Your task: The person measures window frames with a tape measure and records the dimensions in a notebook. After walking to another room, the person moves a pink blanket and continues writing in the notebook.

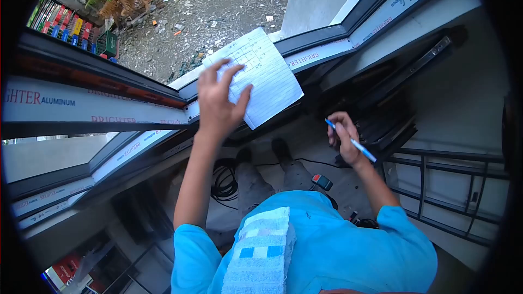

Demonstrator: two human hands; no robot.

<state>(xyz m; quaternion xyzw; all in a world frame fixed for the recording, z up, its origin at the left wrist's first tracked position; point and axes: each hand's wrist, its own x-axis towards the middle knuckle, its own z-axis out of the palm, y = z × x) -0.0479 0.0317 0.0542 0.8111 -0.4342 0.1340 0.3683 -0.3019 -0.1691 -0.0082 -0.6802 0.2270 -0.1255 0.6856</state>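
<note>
My left hand (220,95) lies with its fingers spread over a lined sheet of paper (275,90), pressing it against the window frame's sill. A hand-drawn grid with small markings, too small to read, fills the upper part of the sheet. My right hand (344,139), lower and to the right, is closed around a blue and white pen (363,151). The pen's blue tip points up and left, apart from the paper.
Window frames (321,54) carry printed protective film. Black cable (223,182) coils on the floor near my feet, with a red and black battery-like block (321,181) close by. A dark metal grille (447,185) leans at right. Rubble ground (201,11) lies outside.
</note>
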